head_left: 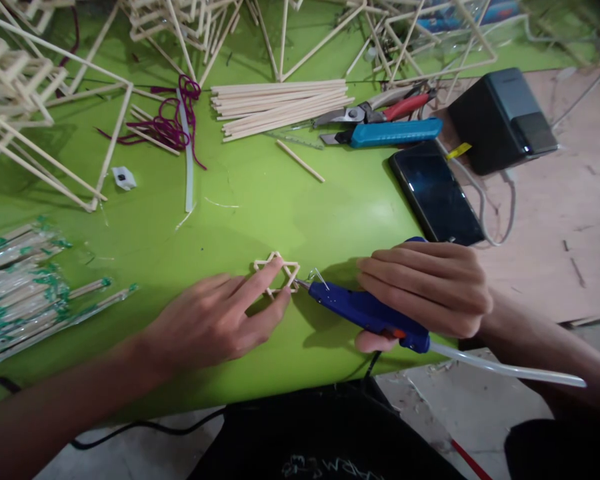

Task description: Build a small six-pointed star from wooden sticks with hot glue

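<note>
The right hand (pixel 425 287) is clamping round a blue glue gun (pixel 347 305), its tip sitting at the edge of a small stick star (pixel 294 275) on the green table (pixel 330 207). The left hand (pixel 225 317) is pressing the star with thumb and forefinger apart, covering part of it. Beyond, a stick pile (pixel 283 107) and cutter (pixel 395 133) are lying; a phone (pixel 440 193) is resting near the right hand.

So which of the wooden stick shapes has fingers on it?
The tiny star under the left hand, at the tip of the blue glue gun. The other stick shapes are bigger and lie farther off, with no hand on them.
</note>
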Demonstrator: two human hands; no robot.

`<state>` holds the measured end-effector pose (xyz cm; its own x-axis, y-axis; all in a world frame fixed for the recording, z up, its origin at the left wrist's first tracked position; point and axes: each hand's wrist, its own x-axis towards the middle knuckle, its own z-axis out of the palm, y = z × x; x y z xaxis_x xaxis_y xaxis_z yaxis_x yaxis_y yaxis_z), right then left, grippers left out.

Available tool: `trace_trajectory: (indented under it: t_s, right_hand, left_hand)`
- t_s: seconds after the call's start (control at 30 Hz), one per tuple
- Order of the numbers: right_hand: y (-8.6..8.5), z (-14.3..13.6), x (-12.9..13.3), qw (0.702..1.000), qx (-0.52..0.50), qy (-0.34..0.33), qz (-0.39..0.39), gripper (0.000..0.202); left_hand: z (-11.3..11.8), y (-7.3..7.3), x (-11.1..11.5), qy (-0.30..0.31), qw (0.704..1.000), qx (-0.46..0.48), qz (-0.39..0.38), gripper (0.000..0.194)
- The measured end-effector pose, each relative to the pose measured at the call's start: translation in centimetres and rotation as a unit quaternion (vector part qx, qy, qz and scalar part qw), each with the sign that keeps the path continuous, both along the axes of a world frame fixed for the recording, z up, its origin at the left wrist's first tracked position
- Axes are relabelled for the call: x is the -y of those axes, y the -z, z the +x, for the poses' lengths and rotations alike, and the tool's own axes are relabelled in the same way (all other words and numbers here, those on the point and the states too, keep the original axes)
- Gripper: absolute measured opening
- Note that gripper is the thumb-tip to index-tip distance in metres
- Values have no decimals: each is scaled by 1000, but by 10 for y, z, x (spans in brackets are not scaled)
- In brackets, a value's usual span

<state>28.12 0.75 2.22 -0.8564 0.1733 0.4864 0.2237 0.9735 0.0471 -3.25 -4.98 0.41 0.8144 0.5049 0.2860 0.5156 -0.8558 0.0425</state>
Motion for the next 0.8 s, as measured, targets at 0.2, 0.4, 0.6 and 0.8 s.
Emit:
trace_trajectory:
  t_s: [0.2, 0.4, 0.6, 0.8]
  right_hand:
    - [-1, 0, 1, 1000, 13, -2, 1, 48]
    - [0, -2, 1, 1000, 8, 5, 4, 47]
    - [-1, -3, 1, 1000, 3, 5, 10, 49]
    - [-2, -1, 1, 999, 20, 4, 25, 47]
  left_hand:
    - [0, 0, 0, 0, 1000, -2, -4, 33]
    - [1, -1, 0, -1, 1000, -6, -5, 34]
    - [0, -1, 0, -2, 1000, -8, 0, 32]
    - [1, -1, 0, 1, 1000, -9, -1, 31]
